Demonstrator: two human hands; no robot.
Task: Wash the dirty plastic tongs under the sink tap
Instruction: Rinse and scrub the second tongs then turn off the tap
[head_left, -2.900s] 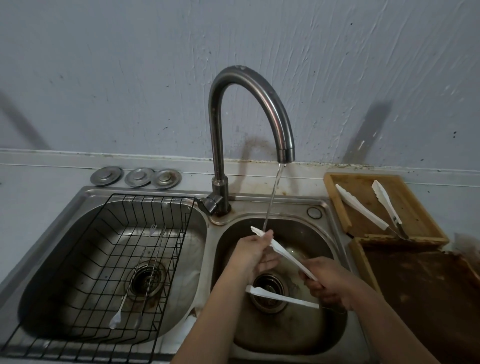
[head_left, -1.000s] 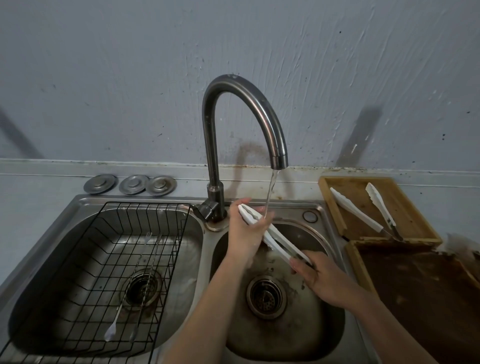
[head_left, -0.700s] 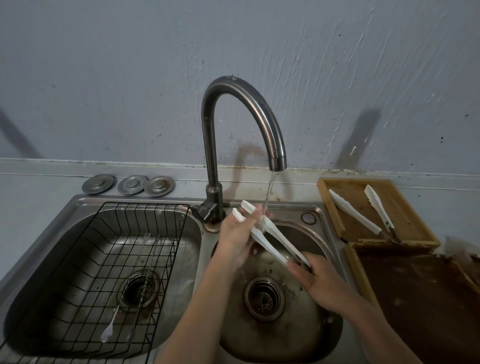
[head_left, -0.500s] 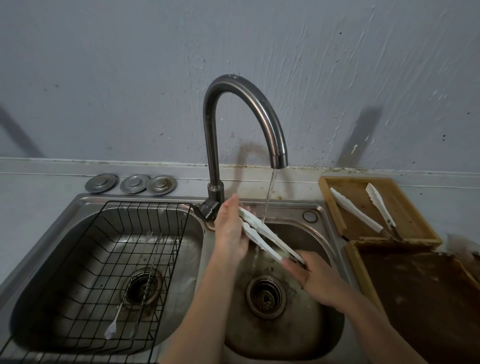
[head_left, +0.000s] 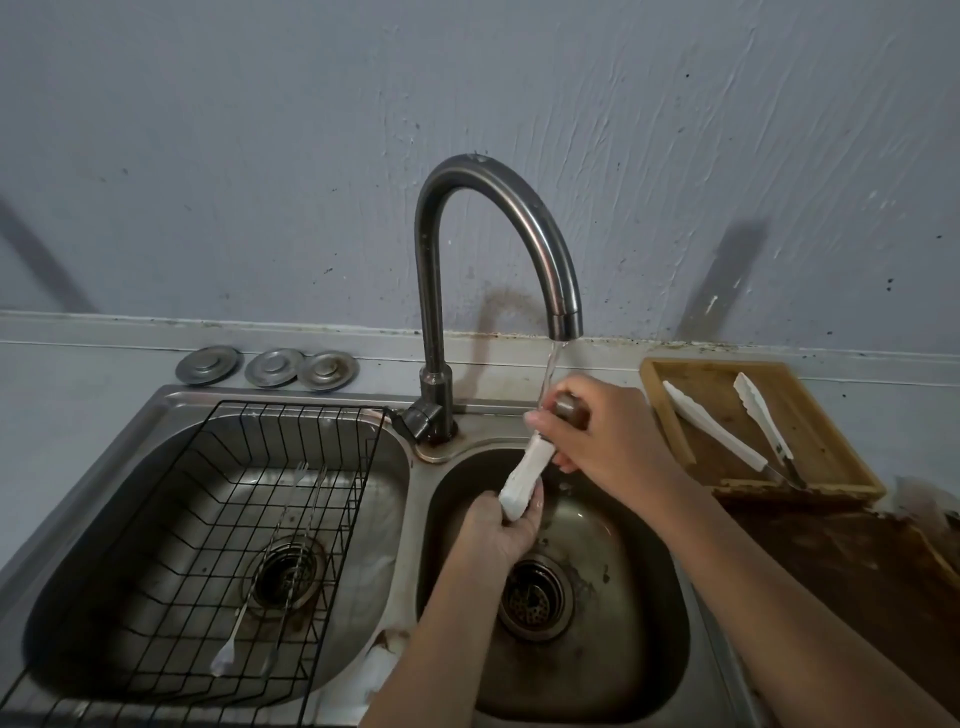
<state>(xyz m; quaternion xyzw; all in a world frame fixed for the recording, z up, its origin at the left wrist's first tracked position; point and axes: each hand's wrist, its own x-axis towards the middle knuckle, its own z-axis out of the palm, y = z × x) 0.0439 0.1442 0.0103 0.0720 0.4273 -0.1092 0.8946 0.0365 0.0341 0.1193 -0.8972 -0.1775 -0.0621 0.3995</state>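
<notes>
White plastic tongs (head_left: 525, 475) are held steeply tilted over the right sink basin (head_left: 628, 618), their arms pressed together. My right hand (head_left: 602, 431) grips their upper, hinge end just under the running water from the curved tap (head_left: 498, 208). My left hand (head_left: 501, 525) is closed around their lower tips, above the drain (head_left: 532, 597). The stream lands on the tongs' top end at my right fingers.
A black wire rack (head_left: 218, 519) with a few slim utensils fills the left basin. Three metal drain covers (head_left: 270, 366) lie behind it. At the right, a wooden tray (head_left: 675, 410) holds another pair of white tongs (head_left: 737, 426); a dark wooden board (head_left: 857, 571) lies nearer.
The tongs have been turned end for end: my right hand rose to the stream with the hinge end, and my left hand dropped low onto the tips.
</notes>
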